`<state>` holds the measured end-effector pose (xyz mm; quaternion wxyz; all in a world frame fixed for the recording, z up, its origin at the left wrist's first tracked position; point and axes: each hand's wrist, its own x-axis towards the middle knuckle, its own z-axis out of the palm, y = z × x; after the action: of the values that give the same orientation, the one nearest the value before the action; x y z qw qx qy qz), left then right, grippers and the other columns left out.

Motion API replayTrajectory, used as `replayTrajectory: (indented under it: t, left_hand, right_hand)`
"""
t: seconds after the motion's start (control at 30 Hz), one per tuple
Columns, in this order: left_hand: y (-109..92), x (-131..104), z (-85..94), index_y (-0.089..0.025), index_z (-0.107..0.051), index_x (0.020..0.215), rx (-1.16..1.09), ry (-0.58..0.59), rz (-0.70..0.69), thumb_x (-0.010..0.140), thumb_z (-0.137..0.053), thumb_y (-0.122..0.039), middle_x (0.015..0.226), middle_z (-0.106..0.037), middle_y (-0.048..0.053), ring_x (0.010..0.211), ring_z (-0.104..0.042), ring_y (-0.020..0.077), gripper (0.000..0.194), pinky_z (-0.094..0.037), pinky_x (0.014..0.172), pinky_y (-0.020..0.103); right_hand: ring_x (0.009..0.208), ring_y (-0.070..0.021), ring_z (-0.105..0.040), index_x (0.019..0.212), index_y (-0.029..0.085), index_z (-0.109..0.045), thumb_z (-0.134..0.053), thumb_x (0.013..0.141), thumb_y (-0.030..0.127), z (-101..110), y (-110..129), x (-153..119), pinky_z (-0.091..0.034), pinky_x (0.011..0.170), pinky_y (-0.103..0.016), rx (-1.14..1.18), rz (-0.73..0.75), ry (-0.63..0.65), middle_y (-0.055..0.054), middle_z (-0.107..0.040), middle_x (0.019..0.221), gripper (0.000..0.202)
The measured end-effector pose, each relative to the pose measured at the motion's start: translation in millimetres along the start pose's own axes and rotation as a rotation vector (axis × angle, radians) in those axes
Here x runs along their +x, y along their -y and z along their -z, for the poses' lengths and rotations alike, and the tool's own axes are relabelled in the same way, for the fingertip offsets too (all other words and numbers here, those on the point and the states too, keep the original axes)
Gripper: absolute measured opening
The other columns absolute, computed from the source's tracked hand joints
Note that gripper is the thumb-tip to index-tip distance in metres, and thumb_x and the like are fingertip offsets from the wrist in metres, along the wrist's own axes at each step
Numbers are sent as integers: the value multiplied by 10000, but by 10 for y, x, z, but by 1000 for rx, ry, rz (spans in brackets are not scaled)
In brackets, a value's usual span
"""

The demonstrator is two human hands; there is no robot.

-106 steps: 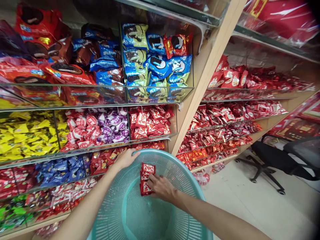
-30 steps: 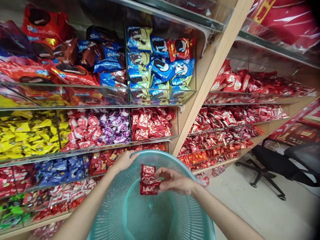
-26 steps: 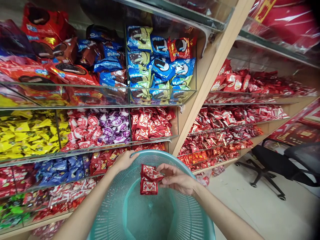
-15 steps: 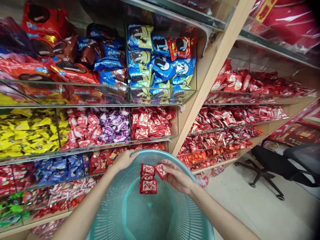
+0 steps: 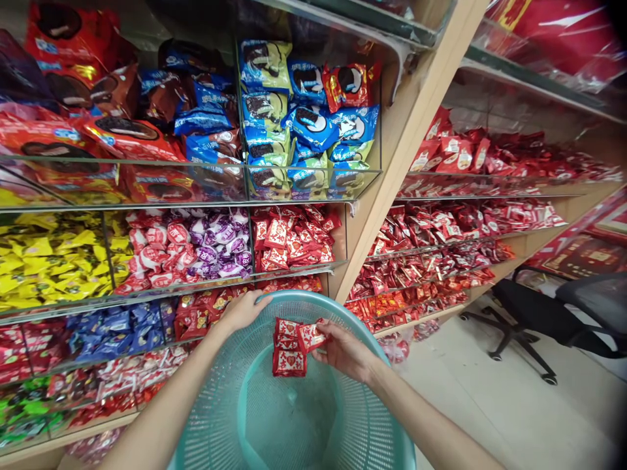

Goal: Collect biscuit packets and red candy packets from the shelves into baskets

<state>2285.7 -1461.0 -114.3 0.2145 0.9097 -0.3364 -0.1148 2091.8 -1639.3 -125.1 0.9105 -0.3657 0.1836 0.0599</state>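
Note:
A deep teal plastic basket [image 5: 377, 405] with perforated walls stands in front of me. My left hand [image 5: 247, 309] grips its far rim, fingers curled over the edge. Inside the basket, my right hand [image 5: 343, 349] pinches a small red-and-white candy packet [image 5: 312, 337] between thumb and fingers. Right beside that packet, several matching red packets [image 5: 289, 361] lie in a short column near the basket's far wall. Whether the held packet touches them I cannot tell.
Shelves with glass fronts hold yellow candies [image 5: 59, 261], purple candies [image 5: 220, 241], red packets [image 5: 294, 238] and blue cookie packs [image 5: 313, 130]. A slanting wooden upright [image 5: 406, 143] divides the shelving. To the right, a black office chair [image 5: 553, 313] stands on the tiled floor.
My right hand has shifted slightly down, and the packet in it has turned flatter and come closer to the column of packets. My left hand stays on the rim.

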Motion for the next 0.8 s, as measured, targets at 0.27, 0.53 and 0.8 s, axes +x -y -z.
replayTrajectory:
  t: [0.27,0.53,0.8]
  left_hand:
    - [-19,-11,11,-251,-611,997,45,2,-13,825,-298,-600,949,-681,53,855,-623,217,500,-421,675,251]
    - [-46,-15,25,-250,-613,1012,55,1,-1,822,-310,-596,986,-677,55,895,-617,218,498,-423,718,255]
    - [-29,4,13,-252,-613,1015,54,1,-5,819,-316,-602,976,-680,52,888,-620,214,500,-429,707,248]
  right_hand:
    - [713,-92,-585,910,179,-592,-711,686,226,47,-30,39,-456,653,-212,-3,65,-12,13,-639,804,258]
    - [578,-82,-551,849,208,-595,-654,735,362,81,-9,18,-423,542,-216,1,-100,-76,52,-632,688,200]
    - [692,-99,-604,961,198,-567,-762,608,211,67,-55,1,-455,648,-230,-122,-119,-54,17,-651,832,403]
